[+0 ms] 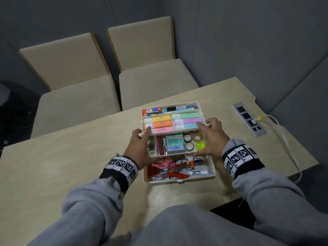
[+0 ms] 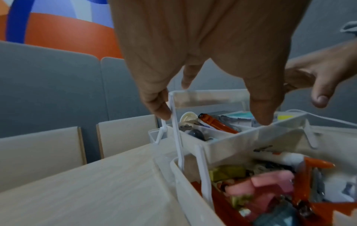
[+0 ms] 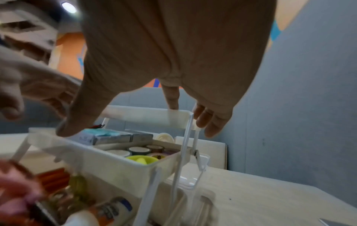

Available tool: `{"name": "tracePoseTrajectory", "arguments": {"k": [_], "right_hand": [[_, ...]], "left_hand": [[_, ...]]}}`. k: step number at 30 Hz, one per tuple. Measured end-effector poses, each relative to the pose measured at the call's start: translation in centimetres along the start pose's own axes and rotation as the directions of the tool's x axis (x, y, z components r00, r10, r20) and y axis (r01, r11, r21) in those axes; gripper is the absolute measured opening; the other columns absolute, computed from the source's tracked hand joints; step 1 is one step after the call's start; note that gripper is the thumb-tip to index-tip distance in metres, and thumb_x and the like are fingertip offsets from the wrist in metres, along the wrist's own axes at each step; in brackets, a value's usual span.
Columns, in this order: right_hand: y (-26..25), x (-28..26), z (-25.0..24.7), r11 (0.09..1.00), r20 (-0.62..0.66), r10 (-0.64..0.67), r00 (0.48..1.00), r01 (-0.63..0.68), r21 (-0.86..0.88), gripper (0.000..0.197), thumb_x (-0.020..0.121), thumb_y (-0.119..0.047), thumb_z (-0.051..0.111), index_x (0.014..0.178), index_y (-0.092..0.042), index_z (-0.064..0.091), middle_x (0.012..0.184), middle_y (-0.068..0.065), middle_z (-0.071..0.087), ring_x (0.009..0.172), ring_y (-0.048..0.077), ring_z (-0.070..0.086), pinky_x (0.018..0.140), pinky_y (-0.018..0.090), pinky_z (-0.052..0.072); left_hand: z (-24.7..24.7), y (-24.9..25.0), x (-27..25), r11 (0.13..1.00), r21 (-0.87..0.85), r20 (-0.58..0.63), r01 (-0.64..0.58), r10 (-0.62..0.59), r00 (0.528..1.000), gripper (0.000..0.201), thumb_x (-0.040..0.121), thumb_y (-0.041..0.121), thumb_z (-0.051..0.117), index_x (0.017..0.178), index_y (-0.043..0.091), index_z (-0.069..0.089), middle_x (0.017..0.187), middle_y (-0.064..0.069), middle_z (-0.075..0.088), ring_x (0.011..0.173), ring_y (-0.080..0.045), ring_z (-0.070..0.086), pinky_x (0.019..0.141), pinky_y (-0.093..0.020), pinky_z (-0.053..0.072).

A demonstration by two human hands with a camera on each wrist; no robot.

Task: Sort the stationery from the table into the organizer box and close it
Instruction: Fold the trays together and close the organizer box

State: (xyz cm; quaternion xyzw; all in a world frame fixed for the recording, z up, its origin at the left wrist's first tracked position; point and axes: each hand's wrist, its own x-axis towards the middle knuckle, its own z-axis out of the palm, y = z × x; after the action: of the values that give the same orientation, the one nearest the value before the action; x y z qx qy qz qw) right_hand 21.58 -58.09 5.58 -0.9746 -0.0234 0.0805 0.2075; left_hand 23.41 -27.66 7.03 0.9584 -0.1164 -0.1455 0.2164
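The white tiered organizer box (image 1: 212, 172) stands open on the table (image 1: 71, 166). Its top tray (image 1: 170, 134) holds pastel highlighters (image 1: 159, 124). The middle tray (image 1: 177, 153) carries tape rolls (image 1: 192, 141) and a staple box (image 1: 174, 143). Scissors (image 1: 161, 164) and glue (image 1: 198, 173) lie in the bottom. My left hand (image 1: 142, 137) touches the top tray's left end with relaxed fingers (image 2: 159, 108), thumb over the middle tray (image 2: 241, 140). My right hand (image 1: 209, 128) reaches the right end, fingers (image 3: 209, 123) beside the top tray (image 3: 146, 116), thumb spread.
Two beige chairs (image 1: 85, 96) stand beyond the table's far edge. A metal socket panel (image 1: 248, 119) with a white cable (image 1: 284, 139) plugged in sits at the right. Grey padded walls close in behind and to the right. Bare tabletop lies to the left of the box.
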Motion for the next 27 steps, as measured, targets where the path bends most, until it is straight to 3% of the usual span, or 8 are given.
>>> {"name": "tracePoseTrajectory", "arguments": {"k": [7,13,16,20,27], "right_hand": [[-0.4,-2.6,-0.1,0.999,0.062,-0.023,0.998,0.025,-0.034,0.125,0.043,-0.061,0.09,0.146,-0.026,0.029,0.142,0.005,0.012,0.135,0.029,0.021,0.111,0.04,0.04],[-0.8,-5.8,1.3,0.991,0.067,-0.032,0.997,0.04,-0.124,0.138,0.04,-0.069,0.087,0.151,-0.026,0.016,0.148,0.006,0.0,0.138,0.031,0.021,0.109,0.039,0.041],[-1.0,-7.6,2.2,0.989,0.06,-0.023,0.998,0.032,-0.144,0.144,0.038,-0.074,0.084,0.152,-0.028,0.009,0.151,0.01,-0.003,0.138,0.033,0.017,0.111,0.043,0.039],[-1.0,-9.5,3.5,0.991,0.013,-0.03,0.999,0.031,-0.127,0.143,0.04,-0.074,0.083,0.151,-0.027,0.006,0.149,0.012,0.001,0.134,0.033,0.022,0.11,0.043,0.039],[0.1,-11.6,5.5,0.987,-0.097,-0.039,0.995,0.054,0.153,0.114,0.05,-0.071,0.079,0.146,-0.025,0.038,0.143,-0.001,0.016,0.129,0.022,0.036,0.107,0.039,0.045]], "left_hand": [[1.5,-0.5,-2.7,0.986,0.133,-0.005,-0.099,0.1,0.995,0.129,0.051,0.053,0.087,0.149,0.028,0.007,0.148,-0.006,0.004,0.128,-0.028,0.041,0.1,-0.032,0.048],[2.8,-0.8,-5.8,0.958,0.276,0.001,-0.082,0.085,0.996,0.144,0.043,0.066,0.083,0.15,0.028,-0.005,0.152,-0.015,0.003,0.131,-0.036,0.037,0.104,-0.045,0.044],[3.9,-1.3,-7.2,0.939,0.329,-0.011,-0.099,0.109,0.994,0.15,0.038,0.071,0.081,0.15,0.025,-0.006,0.15,-0.021,0.007,0.133,-0.04,0.031,0.104,-0.05,0.041],[5.3,-2.0,-8.2,0.938,0.327,-0.021,-0.113,0.126,0.992,0.148,0.037,0.07,0.083,0.152,0.023,0.002,0.147,-0.021,0.011,0.13,-0.041,0.035,0.1,-0.049,0.045],[6.7,-3.8,-10.0,0.963,0.192,-0.023,-0.191,0.199,0.98,0.122,0.052,0.062,0.08,0.15,0.027,0.016,0.143,-0.015,0.018,0.122,-0.032,0.041,0.099,-0.041,0.048]]}}
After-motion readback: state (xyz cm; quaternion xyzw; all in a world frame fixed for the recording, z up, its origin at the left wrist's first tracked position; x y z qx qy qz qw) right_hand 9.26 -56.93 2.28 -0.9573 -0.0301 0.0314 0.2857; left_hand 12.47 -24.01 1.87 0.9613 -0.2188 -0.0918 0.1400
